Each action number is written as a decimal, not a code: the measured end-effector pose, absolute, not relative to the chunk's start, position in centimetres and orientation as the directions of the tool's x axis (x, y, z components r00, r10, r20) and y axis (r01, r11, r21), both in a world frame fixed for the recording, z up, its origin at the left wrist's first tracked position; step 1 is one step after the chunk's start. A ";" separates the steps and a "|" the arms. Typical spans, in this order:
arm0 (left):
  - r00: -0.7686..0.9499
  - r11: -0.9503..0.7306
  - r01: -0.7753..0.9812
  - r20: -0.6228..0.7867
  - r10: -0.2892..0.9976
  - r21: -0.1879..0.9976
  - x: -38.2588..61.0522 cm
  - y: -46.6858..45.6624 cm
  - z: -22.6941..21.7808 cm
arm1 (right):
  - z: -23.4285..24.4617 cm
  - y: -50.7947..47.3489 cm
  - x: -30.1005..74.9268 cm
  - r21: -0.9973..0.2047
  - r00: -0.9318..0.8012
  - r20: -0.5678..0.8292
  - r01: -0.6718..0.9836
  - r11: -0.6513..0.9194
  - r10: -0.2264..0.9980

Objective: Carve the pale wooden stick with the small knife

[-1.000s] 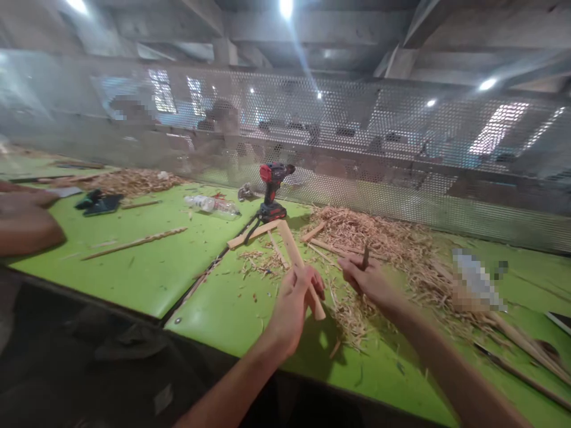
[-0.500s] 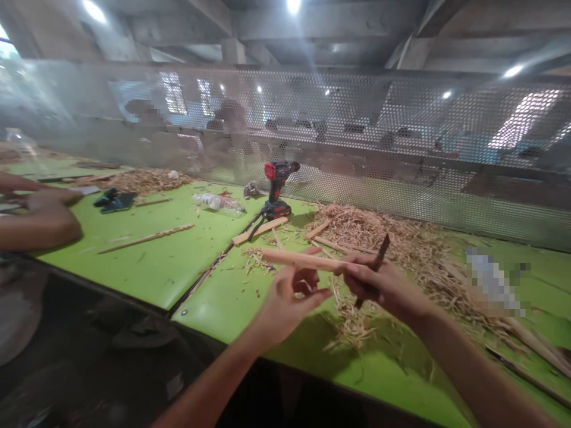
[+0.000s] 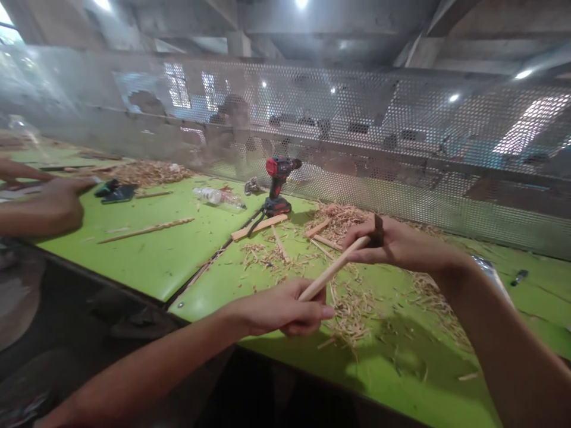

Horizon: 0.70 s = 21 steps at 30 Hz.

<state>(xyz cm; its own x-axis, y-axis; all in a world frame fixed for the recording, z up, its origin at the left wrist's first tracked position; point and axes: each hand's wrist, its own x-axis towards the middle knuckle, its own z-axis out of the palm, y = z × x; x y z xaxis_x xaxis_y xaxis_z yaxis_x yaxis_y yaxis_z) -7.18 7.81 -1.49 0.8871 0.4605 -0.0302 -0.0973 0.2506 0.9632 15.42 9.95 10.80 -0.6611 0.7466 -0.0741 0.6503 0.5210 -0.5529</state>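
Left hand (image 3: 285,308) closed around near end of stick (image 3: 334,268), held above green table (image 3: 147,267). Stick slants up and away to right hand (image 3: 401,245). Right hand fisted on dark blade (image 3: 379,226), tip poking up past knuckles, fingers touching stick's far end. Shavings (image 3: 352,309) scattered on table below both hands. Drill (image 3: 277,184) upright near mesh screen (image 3: 401,148), well beyond hands. Bottle (image 3: 219,198) lies left of drill. Co-worker's hand (image 3: 53,205) at far left, over table edge.

Pale wooden stick (image 3: 332,271), green table (image 3: 156,261)
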 end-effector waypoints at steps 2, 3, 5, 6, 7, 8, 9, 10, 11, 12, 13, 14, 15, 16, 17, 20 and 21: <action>0.869 0.278 -0.144 -0.013 0.495 0.950 -6.9 8.3 -1.3 | 10.5 9.2 14.9 -0.550 -0.562 0.042 0.677 0.489 0.826; 0.862 0.289 -0.156 -0.013 0.507 0.945 -7.0 8.6 -1.2 | 10.3 8.8 14.6 -0.554 -0.507 0.102 0.686 0.472 0.856; 0.850 0.303 -0.174 -0.013 0.527 0.937 -7.4 9.0 -1.0 | 9.8 8.0 14.1 -0.563 -0.417 0.224 0.683 0.466 0.881; 0.843 0.304 -0.183 -0.010 0.538 0.935 -7.6 9.2 -1.0 | 9.7 7.8 14.0 -0.568 -0.393 0.274 0.671 0.477 0.878; 0.839 0.301 -0.192 -0.003 0.545 0.934 -7.7 9.3 -1.0 | 9.5 7.7 13.9 -0.580 -0.383 0.307 0.651 0.491 0.871; 0.840 0.294 -0.196 0.005 0.543 0.935 -7.7 9.3 -1.0 | 9.4 7.8 14.0 -0.604 -0.378 0.322 0.624 0.496 0.868; 0.848 0.283 -0.193 0.015 0.530 0.940 -7.8 9.3 -1.1 | 9.3 8.0 14.1 -0.642 -0.375 0.316 0.592 0.487 0.872; 0.859 0.268 -0.183 0.021 0.511 0.946 -7.7 9.3 -1.2 | 9.3 8.3 14.2 -0.691 -0.366 0.298 0.555 0.463 0.882; 0.870 0.254 -0.173 0.027 0.492 0.952 -7.7 9.2 -1.4 | 9.2 8.7 14.4 -0.743 -0.347 0.278 0.513 0.429 0.896; 0.875 0.248 -0.169 0.029 0.484 0.954 -7.5 9.1 -1.5 | 9.1 9.1 14.5 -0.791 -0.318 0.260 0.471 0.390 0.912; 0.873 0.251 -0.169 0.027 0.487 0.953 -7.4 9.0 -1.6 | 9.0 9.5 14.5 -0.830 -0.282 0.247 0.433 0.353 0.927; 0.864 0.266 -0.175 0.018 0.504 0.948 -7.2 8.8 -1.8 | 8.8 9.9 14.3 -0.855 -0.245 0.241 0.404 0.325 0.939; 0.846 0.287 -0.188 0.007 0.533 0.939 -7.1 8.7 -1.9 | 8.7 10.2 14.1 -0.869 -0.209 0.241 0.389 0.307 0.948; 0.823 0.306 -0.204 -0.006 0.568 0.930 -6.9 8.7 -2.0 | 8.5 10.4 13.7 -0.872 -0.175 0.248 0.389 0.298 0.953; 0.799 0.314 -0.214 -0.018 0.600 0.925 -6.8 8.6 -2.0 | 8.4 10.6 13.3 -0.866 -0.156 0.255 0.401 0.297 0.954; 0.768 0.280 -0.199 -0.028 0.640 0.939 -6.6 8.8 -1.9 | 8.2 10.6 12.0 -0.815 -0.189 0.270 0.477 0.329 0.944; 0.786 0.280 -0.186 -0.029 0.618 0.942 -6.7 8.9 -1.8 | 8.2 10.5 11.7 -0.789 -0.226 0.273 0.503 0.352 0.935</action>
<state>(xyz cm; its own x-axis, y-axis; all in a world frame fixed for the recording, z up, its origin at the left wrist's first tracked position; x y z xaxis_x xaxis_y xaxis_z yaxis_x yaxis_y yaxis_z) -6.68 8.87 -1.84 0.7857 0.6179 -0.0291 -0.1857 0.2805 0.9417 11.73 10.53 8.19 -0.2260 0.9352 0.2726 0.5033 0.3517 -0.7893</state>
